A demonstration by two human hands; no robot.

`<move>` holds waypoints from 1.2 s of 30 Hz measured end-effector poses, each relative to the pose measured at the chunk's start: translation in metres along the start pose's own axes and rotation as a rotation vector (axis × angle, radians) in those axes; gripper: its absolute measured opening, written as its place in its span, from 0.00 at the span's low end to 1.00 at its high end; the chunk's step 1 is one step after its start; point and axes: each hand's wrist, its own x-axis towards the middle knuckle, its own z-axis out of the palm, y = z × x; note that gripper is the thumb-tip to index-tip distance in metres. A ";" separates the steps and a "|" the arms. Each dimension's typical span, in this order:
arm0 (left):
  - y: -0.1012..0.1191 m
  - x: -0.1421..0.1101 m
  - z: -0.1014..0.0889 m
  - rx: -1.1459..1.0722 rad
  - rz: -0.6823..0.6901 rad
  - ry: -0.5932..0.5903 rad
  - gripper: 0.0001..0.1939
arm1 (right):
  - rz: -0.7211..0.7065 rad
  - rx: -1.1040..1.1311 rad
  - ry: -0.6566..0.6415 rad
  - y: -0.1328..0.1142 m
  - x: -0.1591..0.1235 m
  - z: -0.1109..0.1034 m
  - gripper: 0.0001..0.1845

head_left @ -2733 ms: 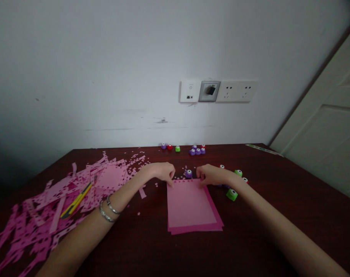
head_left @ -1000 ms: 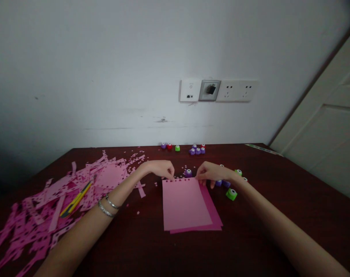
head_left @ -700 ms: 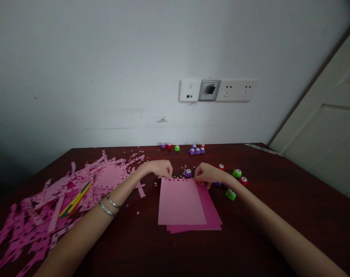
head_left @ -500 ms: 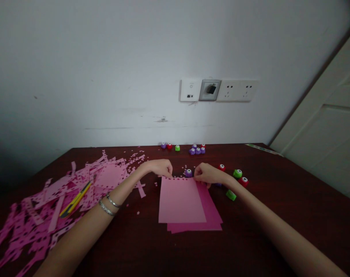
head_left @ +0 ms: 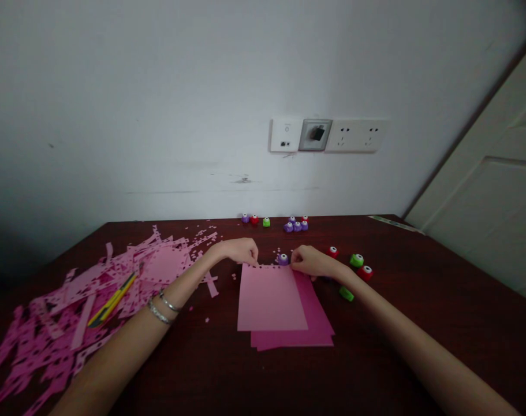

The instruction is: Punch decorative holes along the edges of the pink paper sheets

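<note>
A light pink sheet of paper [head_left: 271, 300] lies in front of me, with a row of small punched holes along its far edge. My left hand [head_left: 242, 251] pinches the sheet's far left corner, fingers closed. At the far right corner my right hand [head_left: 308, 260] is closed on the same sheet. Darker pink sheets [head_left: 317, 318] lie beneath it, showing at the right and near sides. A purple craft punch [head_left: 283, 259] stands just past the far edge, between my hands. Beside my right wrist lies a green punch [head_left: 346, 293] on its side.
Pink paper scraps [head_left: 50, 335] are heaped at the left, with a yellow utility knife [head_left: 112, 300] on top. Red punches [head_left: 365, 273] and a green punch [head_left: 357, 260] sit at the right. Several more punches [head_left: 297, 226] stand near the wall. A ruler [head_left: 396, 223] lies at the back right.
The light pink sheet has shifted slightly away from me, its near edge now a little farther up the darker sheets. Both hands keep nearly the same place.
</note>
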 end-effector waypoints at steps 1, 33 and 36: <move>0.000 0.000 0.000 0.003 0.000 0.003 0.11 | -0.002 -0.001 0.001 0.000 0.000 0.000 0.05; -0.005 0.004 0.002 0.028 0.016 0.008 0.11 | 0.008 0.025 0.032 0.011 0.010 0.005 0.07; -0.006 0.003 0.001 0.024 0.010 0.011 0.11 | 0.012 0.038 0.036 0.012 0.011 0.005 0.07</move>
